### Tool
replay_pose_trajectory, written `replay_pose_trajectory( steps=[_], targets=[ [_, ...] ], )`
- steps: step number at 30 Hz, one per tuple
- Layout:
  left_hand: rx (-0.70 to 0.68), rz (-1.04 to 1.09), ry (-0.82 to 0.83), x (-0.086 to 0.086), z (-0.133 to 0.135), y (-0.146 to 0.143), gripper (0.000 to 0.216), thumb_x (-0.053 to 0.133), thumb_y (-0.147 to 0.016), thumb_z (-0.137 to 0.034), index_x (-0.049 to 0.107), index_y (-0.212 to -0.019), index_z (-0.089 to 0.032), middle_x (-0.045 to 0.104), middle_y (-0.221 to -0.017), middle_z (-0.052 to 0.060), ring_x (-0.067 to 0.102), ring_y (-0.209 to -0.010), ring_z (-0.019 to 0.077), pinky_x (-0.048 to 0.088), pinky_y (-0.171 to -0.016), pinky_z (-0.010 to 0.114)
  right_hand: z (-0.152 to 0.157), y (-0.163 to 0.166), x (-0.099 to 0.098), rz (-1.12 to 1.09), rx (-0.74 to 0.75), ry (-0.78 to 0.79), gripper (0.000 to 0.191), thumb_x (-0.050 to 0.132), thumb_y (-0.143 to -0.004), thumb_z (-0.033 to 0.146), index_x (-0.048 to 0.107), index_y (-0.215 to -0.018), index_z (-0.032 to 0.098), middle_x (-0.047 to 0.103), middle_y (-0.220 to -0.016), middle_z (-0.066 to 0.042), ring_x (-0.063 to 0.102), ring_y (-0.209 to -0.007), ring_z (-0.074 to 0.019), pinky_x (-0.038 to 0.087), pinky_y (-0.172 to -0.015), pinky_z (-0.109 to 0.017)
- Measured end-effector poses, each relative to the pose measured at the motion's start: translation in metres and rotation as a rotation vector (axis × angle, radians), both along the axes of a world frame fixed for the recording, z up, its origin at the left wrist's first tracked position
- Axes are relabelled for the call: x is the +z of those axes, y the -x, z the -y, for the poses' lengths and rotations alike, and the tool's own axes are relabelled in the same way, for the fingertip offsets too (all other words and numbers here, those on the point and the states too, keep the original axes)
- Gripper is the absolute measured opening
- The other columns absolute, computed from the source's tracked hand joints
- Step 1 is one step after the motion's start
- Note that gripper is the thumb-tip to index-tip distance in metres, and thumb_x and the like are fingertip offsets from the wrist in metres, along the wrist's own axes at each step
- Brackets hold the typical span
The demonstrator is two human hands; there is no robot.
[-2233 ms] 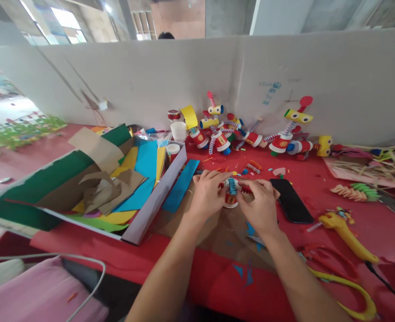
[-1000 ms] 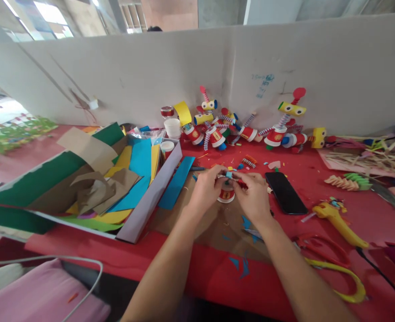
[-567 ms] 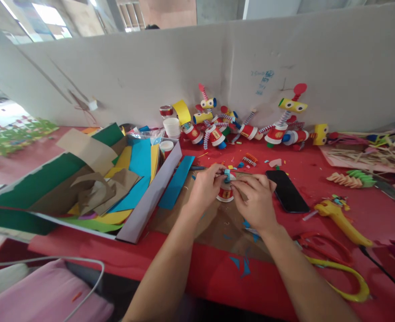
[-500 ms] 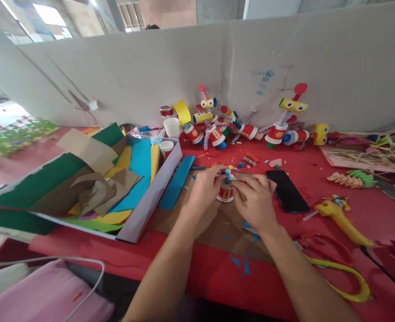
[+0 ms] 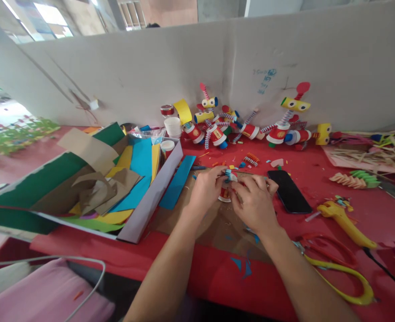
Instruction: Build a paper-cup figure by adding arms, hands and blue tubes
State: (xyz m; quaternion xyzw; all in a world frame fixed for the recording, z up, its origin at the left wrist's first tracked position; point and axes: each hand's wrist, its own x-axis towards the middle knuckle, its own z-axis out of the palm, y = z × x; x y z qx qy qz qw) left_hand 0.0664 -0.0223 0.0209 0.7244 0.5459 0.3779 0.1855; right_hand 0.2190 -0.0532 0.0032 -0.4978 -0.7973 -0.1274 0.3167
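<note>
A small red-and-white paper cup [image 5: 224, 195] stands upside down on the brown board, partly hidden behind my fingers. On its top is a blue folded paper strip [image 5: 228, 175], pleated like a spring. My left hand [image 5: 203, 190] is closed from the left, with thumb and fingertips pinching at the blue strip. From the other side, my right hand [image 5: 255, 199] is closed with its fingertips against the cup's upper part. What lies between the right fingertips is largely hidden.
An open box [image 5: 144, 214] of coloured paper stands left, beside a blue paper strip [image 5: 177, 182]. Finished paper-cup figures [image 5: 214, 134] line the back by a grey partition [image 5: 133, 67]. A phone [image 5: 289, 191], a yellow glue gun [image 5: 346, 223] and scissors [image 5: 348, 279] lie right.
My right fingers have shifted slightly over the cup, covering more of its right side. Both hands otherwise keep their place, and the whole view has moved a little.
</note>
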Motion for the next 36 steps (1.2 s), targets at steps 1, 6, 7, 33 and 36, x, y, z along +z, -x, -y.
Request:
replay_pose_trajectory(
  steps=[1,6,7,33,36],
  targets=[
    [0.003,-0.003,0.0,-0.001,0.0,0.0,0.03,0.058,-0.085,-0.01,0.067,-0.112,-0.019,0.076,-0.102,0.006,0.071,-0.091,0.0199,0.053,-0.08,0.028,0.0,0.0,0.0,-0.006,-0.001,-0.003,0.013,0.058,-0.087,0.024,0.07,-0.092,0.024,0.07,-0.1,-0.007,0.051,-0.1,-0.0278,0.028,-0.085,-0.047],
    [-0.031,-0.002,-0.047,-0.003,-0.003,0.002,0.028,0.057,-0.086,-0.01,0.067,-0.111,-0.02,0.075,-0.102,0.005,0.071,-0.09,0.019,0.052,-0.078,0.027,0.001,-0.001,-0.001,-0.057,0.015,-0.002,0.013,0.06,-0.086,0.023,0.071,-0.092,0.023,0.07,-0.099,-0.006,0.053,-0.098,-0.0268,0.031,-0.085,-0.046],
    [-0.039,0.006,-0.059,-0.003,-0.003,0.002,0.028,0.057,-0.086,-0.01,0.067,-0.111,-0.021,0.075,-0.103,0.004,0.071,-0.09,0.0187,0.052,-0.078,0.026,0.001,-0.001,-0.001,-0.076,0.017,-0.001,0.013,0.061,-0.085,0.022,0.072,-0.092,0.023,0.069,-0.099,-0.006,0.053,-0.098,-0.0266,0.032,-0.084,-0.045],
    [0.213,0.223,-0.349,-0.002,0.006,0.011,0.047,0.043,-0.088,-0.006,0.053,-0.13,-0.023,0.07,-0.111,0.006,0.066,-0.093,0.0151,0.053,-0.083,0.028,0.003,0.004,0.0,0.003,-0.015,0.021,0.014,0.06,-0.088,0.025,0.072,-0.095,0.023,0.067,-0.085,-0.004,0.052,-0.093,-0.0246,0.025,-0.085,-0.044],
    [0.381,0.433,-0.453,0.004,0.008,0.017,0.037,0.045,-0.089,-0.01,0.056,-0.122,-0.022,0.068,-0.101,0.005,0.062,-0.075,0.0108,0.051,-0.068,0.023,0.003,0.003,-0.001,-0.01,-0.008,0.027,0.016,0.059,-0.089,0.026,0.072,-0.098,0.023,0.066,-0.082,-0.004,0.052,-0.092,-0.024,0.025,-0.085,-0.043]
  ],
)
